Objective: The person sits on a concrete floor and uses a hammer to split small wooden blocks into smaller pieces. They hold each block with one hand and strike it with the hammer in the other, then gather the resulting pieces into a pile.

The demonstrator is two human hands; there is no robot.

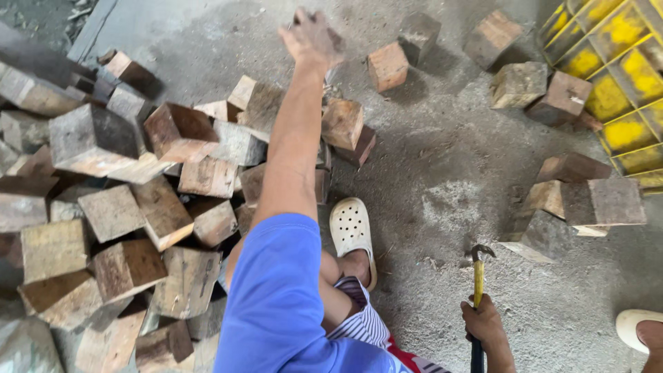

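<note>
2 hands are working beside the wood block pile (138, 207): left hand (314, 38) is reaching beyond the pile over the concrete floor (449, 173), grip unclear; right hand (483, 321) is gripping a yellow-handled hammer (478, 276), right of the pile.

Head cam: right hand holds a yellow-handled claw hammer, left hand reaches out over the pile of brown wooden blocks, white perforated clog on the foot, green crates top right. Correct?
One error: the head view shows the crates top right are yellow, not green. The rest stands: right hand on the yellow-handled claw hammer, left hand reaching out.
</note>
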